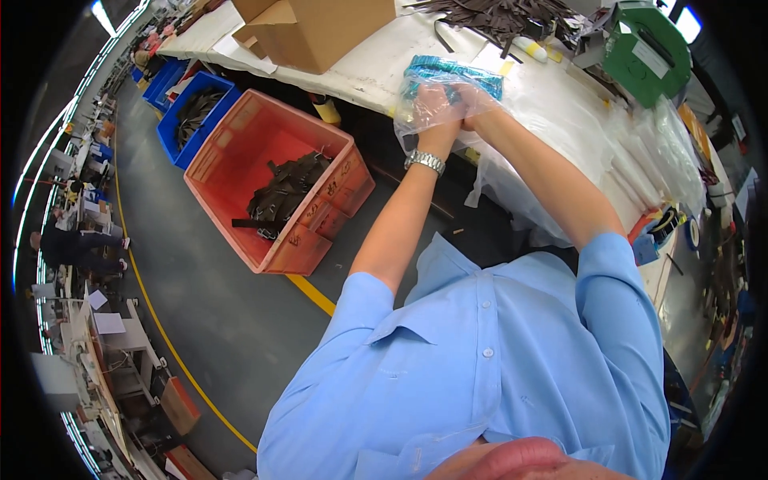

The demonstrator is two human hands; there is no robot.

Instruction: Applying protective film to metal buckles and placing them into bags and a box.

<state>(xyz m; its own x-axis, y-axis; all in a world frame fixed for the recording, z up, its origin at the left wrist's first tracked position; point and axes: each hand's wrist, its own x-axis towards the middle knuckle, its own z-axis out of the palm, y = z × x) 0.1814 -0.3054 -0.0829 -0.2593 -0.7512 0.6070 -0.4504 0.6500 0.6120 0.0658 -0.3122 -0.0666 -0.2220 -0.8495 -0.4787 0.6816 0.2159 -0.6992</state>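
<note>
Both my hands meet at the edge of a white-covered table (376, 64). My left hand (432, 108) is inside a clear plastic bag (416, 100), fingers closed on its film; a metal watch sits on that wrist. My right hand (472, 112) grips the same bag from the right side. Inside the bag, at its top, lies a teal-blue bundle (452, 72) of flat strips. The bag hangs slightly over the table edge.
An orange crate (240, 128) holding dark straps stands on the floor to the left, with blue crates (172, 132) behind it. A cardboard box (312, 32), a pile of dark strips (496, 16), a green box (648, 52) and stacked clear bags (648, 160) lie on the table.
</note>
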